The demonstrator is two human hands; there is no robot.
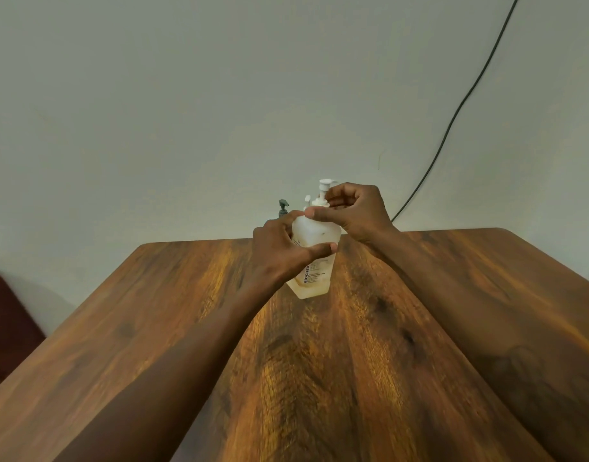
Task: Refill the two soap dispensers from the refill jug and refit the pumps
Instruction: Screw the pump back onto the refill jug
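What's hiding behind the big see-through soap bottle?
A dark green pump top and a small white pump top peek out behind the bottle. Whatever they sit on is covered by the bottle and the left hand holding it.

Left hand [280,248] grips the body of a translucent white dispenser bottle [314,271], thumb across its front, blue print on the label partly readable. Right hand [356,211] pinches the collar of the white pump [324,188] at the bottle neck, fingers curled. The bottle is slightly tilted over the wooden bench [353,361]; it is unclear whether its base touches. Just behind it are a dark green pump top [283,208] and a second small white pump top [307,199], both mostly hidden. A black cable [453,118] runs down the pale wall [186,95]. A dark red object [6,328] sits at the left edge.
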